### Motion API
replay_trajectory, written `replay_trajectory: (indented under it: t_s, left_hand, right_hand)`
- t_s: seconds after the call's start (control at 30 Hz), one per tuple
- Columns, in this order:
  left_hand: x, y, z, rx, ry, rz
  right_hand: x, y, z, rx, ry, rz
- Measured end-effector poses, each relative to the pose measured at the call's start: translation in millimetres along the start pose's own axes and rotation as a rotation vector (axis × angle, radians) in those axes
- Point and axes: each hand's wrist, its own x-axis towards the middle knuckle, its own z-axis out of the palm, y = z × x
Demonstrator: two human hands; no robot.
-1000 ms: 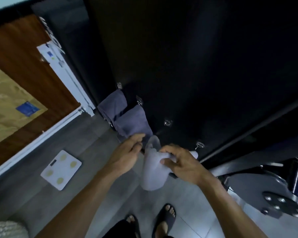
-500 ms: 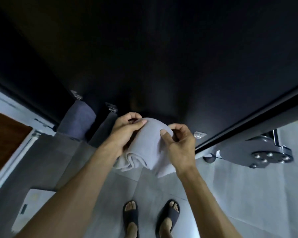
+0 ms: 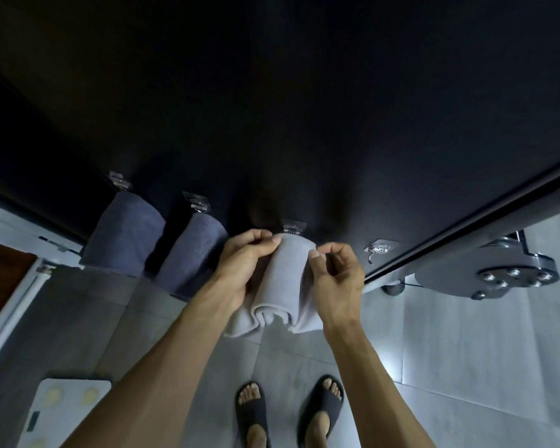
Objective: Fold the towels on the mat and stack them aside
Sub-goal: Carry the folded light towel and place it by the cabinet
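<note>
- Against the dark wall panel (image 3: 304,108), at the third hook (image 3: 291,228) from the left: a pale grey towel (image 3: 285,279) hangs bunched, top edge at the hook, lower folds loose above the tiled floor (image 3: 466,350).
- Left hand (image 3: 243,263): thumb and curled fingers pinch the towel's upper left edge, just beside the hook.
- Right hand (image 3: 333,279): thumb presses the towel's upper right edge; the other fingers are curled behind, probably pinching the cloth, though the contact is partly hidden.
- Handling, by judgement: soft, limp, light terry. It will sag wherever unsupported and holds no shape. It is not slippery and not fragile. Best taken at the top corners or the hem so it hangs flat; a grip mid-cloth would only bunch it further.
- Orientation: long axis runs roughly vertical down the wall, top at the hook, bottom end rolled and rippled, pointing toward the person's sandalled feet (image 3: 288,412).
- Two darker grey-blue towels (image 3: 126,234) (image 3: 191,250) hang on hooks to the left, same vertical lie, untouched.
- A fourth hook (image 3: 380,248) on the right is bare. A white scale (image 3: 62,412) lies on the floor, lower left.
- No mat in view; folding not yet begun.
</note>
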Motion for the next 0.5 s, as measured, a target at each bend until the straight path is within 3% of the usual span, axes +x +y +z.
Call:
replay_trajectory:
  t_s: [0.17,0.27,0.4,0.5]
  left_hand:
    - [11,-13,6,0.044,0.116,-0.021]
    - [15,-22,8,0.059,0.202,0.085]
    - [11,-27,5,0.363,0.263,0.304]
    - [1,-28,3,0.571,0.183,0.261]
  right_hand:
    - [5,19,17,0.004,0.019,0.013]
    - [5,28,23,-0.099,0.078,-0.005]
    - [-5,33,25,-0.261,0.079,-0.088]
    - [-8,31,23,-0.175,-0.037,-0.042]
